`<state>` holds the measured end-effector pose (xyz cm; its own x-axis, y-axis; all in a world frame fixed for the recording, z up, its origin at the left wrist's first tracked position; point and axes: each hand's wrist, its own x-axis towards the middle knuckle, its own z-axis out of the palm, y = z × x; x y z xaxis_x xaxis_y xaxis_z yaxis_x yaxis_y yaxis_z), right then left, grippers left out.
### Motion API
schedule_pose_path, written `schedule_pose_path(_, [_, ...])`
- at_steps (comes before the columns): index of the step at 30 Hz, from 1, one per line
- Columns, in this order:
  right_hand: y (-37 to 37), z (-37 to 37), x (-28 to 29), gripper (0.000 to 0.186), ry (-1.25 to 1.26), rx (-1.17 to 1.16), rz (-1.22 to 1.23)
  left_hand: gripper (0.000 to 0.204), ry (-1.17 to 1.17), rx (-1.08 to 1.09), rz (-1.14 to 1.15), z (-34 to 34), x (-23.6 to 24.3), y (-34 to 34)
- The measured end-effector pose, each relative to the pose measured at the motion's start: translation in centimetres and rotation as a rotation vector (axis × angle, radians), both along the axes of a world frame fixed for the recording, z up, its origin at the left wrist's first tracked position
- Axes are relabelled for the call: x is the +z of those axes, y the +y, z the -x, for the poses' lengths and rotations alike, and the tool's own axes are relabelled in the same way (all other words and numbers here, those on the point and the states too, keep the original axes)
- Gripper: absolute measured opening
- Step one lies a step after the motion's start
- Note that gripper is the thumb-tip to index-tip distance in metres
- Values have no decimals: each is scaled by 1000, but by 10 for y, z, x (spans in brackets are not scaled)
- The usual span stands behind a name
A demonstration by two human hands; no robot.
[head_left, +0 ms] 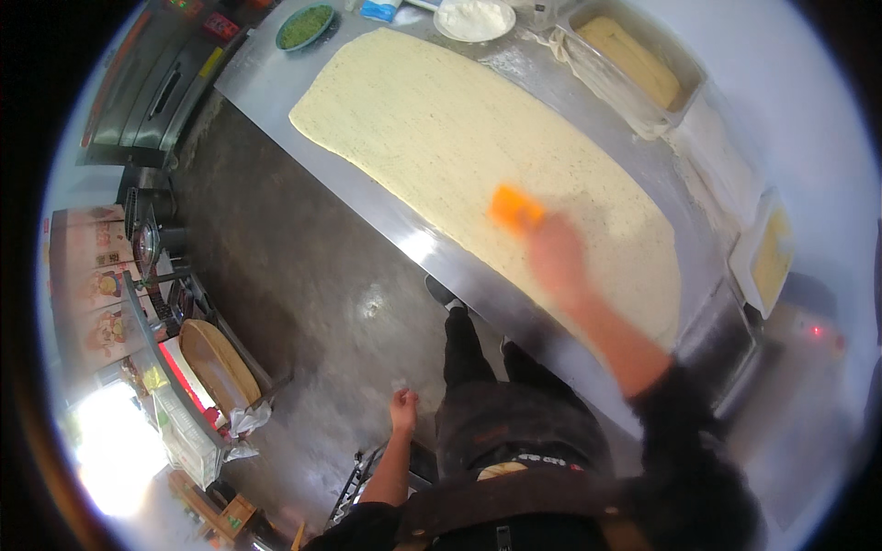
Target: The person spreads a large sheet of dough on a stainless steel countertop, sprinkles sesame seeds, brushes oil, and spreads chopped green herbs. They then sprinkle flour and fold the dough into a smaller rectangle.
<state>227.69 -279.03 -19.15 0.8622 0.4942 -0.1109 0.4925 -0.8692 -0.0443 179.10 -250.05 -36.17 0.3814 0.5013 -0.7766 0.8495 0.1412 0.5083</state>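
A long sheet of pale, finely speckled dough (423, 119) lies over a steel worktop (271, 110). My right hand (556, 253), blurred by motion, grips an orange tool (513, 207), flat and perhaps a scraper or brush, over the right part of the dough. My left hand (402, 409) hangs low beside my dark apron, away from the worktop, with its fingers curled; whether they hold anything is too small to make out.
Along the worktop's back sit a green-filled bowl (303, 28), a white powder dish (473, 16) and a dough container (625, 60). A tray of yellow stuff (770, 257) is at the right. A steel appliance (152, 101) and a cluttered shelf unit (207, 386) line the left.
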Motion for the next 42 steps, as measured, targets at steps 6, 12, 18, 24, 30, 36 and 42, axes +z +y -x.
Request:
schedule_pose_path(6, [11, 129, 26, 39, 213, 209, -349, 46, -35, 13, -55, -2, 1, -16])
schedule_pose_path(12, [-85, -68, 78, 26, -65, -211, 2, 59, -175, 5, -381, -129, 36, -19])
schedule_pose_path(18, [-134, 26, 2, 44, -188, 31, -49, 63, -725, -491, -864, -330, 128, -27])
schedule_pose_path(24, [-153, 205, 36, 50, 202, 149, -254, 80, -660, -919, -942, -458, 151, -76])
schedule_pose_path(30, [-195, -20, 80, 42, -7, -207, 60, 94, -474, -1128, -1002, -488, 129, -113])
schedule_pose_path(36, [-210, 64, 10, 39, -100, -220, -120, 101, -438, -1204, -1021, -480, 120, -144])
schedule_pose_path(42, [-204, 264, 41, 47, 246, -165, -359, 108, -505, -1422, -918, -407, 131, -202])
